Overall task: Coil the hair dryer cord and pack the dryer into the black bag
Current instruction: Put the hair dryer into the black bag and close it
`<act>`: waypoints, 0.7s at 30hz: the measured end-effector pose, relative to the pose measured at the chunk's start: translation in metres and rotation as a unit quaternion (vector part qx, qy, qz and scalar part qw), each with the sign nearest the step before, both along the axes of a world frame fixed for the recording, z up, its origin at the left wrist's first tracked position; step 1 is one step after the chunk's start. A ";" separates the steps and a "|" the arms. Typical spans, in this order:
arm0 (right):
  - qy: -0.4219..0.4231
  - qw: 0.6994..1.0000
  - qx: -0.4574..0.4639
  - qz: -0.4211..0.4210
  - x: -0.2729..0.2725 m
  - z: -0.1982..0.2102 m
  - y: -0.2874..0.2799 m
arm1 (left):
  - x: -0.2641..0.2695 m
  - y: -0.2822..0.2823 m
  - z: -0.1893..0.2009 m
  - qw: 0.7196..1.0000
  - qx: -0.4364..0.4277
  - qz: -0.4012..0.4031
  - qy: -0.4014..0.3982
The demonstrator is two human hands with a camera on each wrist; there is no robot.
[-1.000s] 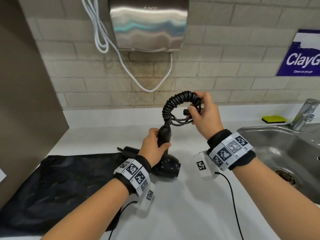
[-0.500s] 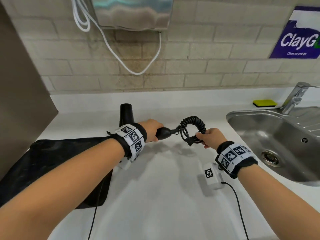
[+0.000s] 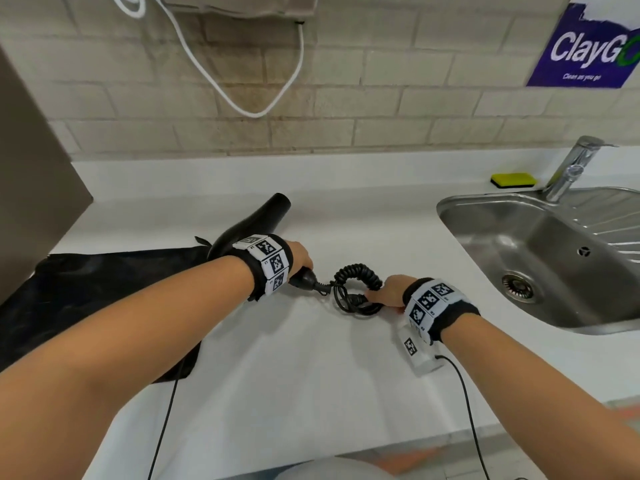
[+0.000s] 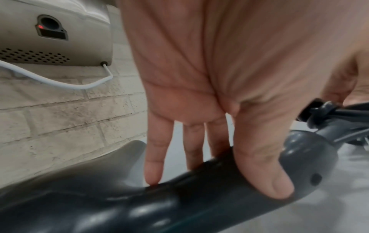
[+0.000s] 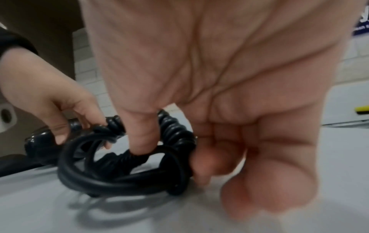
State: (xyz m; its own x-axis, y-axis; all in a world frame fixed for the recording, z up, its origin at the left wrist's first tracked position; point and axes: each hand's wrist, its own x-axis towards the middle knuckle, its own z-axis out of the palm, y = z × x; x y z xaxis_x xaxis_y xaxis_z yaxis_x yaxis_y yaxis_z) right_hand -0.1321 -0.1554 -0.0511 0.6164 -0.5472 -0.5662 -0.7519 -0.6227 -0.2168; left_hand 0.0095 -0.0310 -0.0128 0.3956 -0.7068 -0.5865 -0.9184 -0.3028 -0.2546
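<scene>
The black hair dryer (image 3: 258, 220) lies tilted over the bag's right end, nozzle toward the wall. My left hand (image 3: 299, 258) grips its handle (image 4: 199, 197), thumb on top and fingers behind. The coiled black cord (image 3: 356, 289) sits bundled on the white counter just right of the handle. My right hand (image 3: 388, 294) holds the bundle; in the right wrist view its index finger hooks through the cord (image 5: 127, 165) loops. The black bag (image 3: 104, 289) lies flat at the left, its opening hidden.
A steel sink (image 3: 485, 216) with faucet (image 3: 571, 168) is set in the counter on the right, with a yellow sponge (image 3: 514, 180) behind it. A white cable (image 3: 242, 105) hangs on the brick wall. A grey panel (image 3: 31, 185) bounds the left side.
Both hands came down from chest height. The dryer tipped from handle-up to lying with its nozzle toward the wall, and the cord bundle now rests on the counter.
</scene>
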 end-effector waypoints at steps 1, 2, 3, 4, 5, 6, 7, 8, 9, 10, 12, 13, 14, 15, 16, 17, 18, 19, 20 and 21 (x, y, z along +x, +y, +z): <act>-0.022 1.000 0.011 0.012 0.000 -0.001 -0.002 | 0.000 0.000 -0.002 1.000 0.006 -0.007 -0.002; -0.059 0.998 0.022 0.028 -0.001 -0.002 -0.003 | 0.000 0.001 -0.004 1.000 0.011 -0.015 -0.004; -0.096 0.994 0.032 0.047 -0.001 -0.002 -0.003 | 0.000 0.001 -0.006 1.000 0.015 -0.020 -0.004; -0.120 0.990 0.036 0.068 -0.001 -0.003 -0.002 | 0.000 0.001 -0.008 1.000 0.019 -0.023 -0.002; -0.128 0.988 0.033 0.083 0.000 -0.005 -0.001 | 0.000 0.002 -0.010 1.000 0.022 -0.022 0.001; -0.124 0.988 0.028 0.093 0.001 -0.006 0.000 | 0.000 0.003 -0.011 1.000 0.021 -0.018 0.005; -0.108 0.989 0.022 0.100 0.002 -0.009 0.002 | 0.000 0.004 -0.014 1.000 0.016 -0.011 0.009; -0.088 0.990 0.017 0.105 0.002 -0.010 0.003 | -0.001 0.006 -0.016 1.000 0.003 -0.002 0.015; -0.070 0.992 0.010 0.104 0.002 -0.012 0.005 | -0.001 0.008 -0.018 1.000 -0.014 0.009 0.020; -0.057 0.993 0.002 0.100 0.001 -0.014 0.006 | -0.001 0.010 -0.020 0.999 -0.037 0.023 0.024; -0.047 0.994 -0.022 0.096 0.000 -0.016 0.008 | 0.000 0.015 -0.024 0.994 -0.089 0.051 0.030; -0.050 0.994 -0.039 0.094 -0.001 -0.016 0.009 | 0.001 0.017 -0.025 0.991 -0.117 0.063 0.033; -0.064 0.992 -0.053 0.091 -0.001 -0.015 0.009 | 0.002 0.019 -0.027 0.986 -0.144 0.073 0.038; -0.088 0.991 -0.058 0.087 -0.002 -0.013 0.009 | 0.002 0.021 -0.029 0.982 -0.166 0.079 0.038; -0.119 0.988 -0.056 0.086 -0.002 -0.012 0.009 | 0.000 0.023 -0.030 0.978 -0.185 0.087 0.032; -0.143 0.984 -0.051 0.091 -0.003 -0.011 0.008 | -0.002 0.024 -0.032 0.975 -0.197 0.100 0.023; -0.156 0.982 -0.045 0.101 -0.003 -0.009 0.008 | -0.005 0.024 -0.034 0.972 -0.205 0.111 0.015; -0.158 0.980 -0.041 0.111 -0.004 -0.009 0.008 | -0.008 0.024 -0.036 0.971 -0.208 0.119 0.009; -0.154 0.980 -0.040 0.119 -0.004 -0.008 0.007 | -0.010 0.024 -0.039 0.969 -0.211 0.126 0.008; -0.152 0.980 -0.039 0.124 -0.005 -0.009 0.007 | -0.011 0.024 -0.041 0.967 -0.215 0.134 0.010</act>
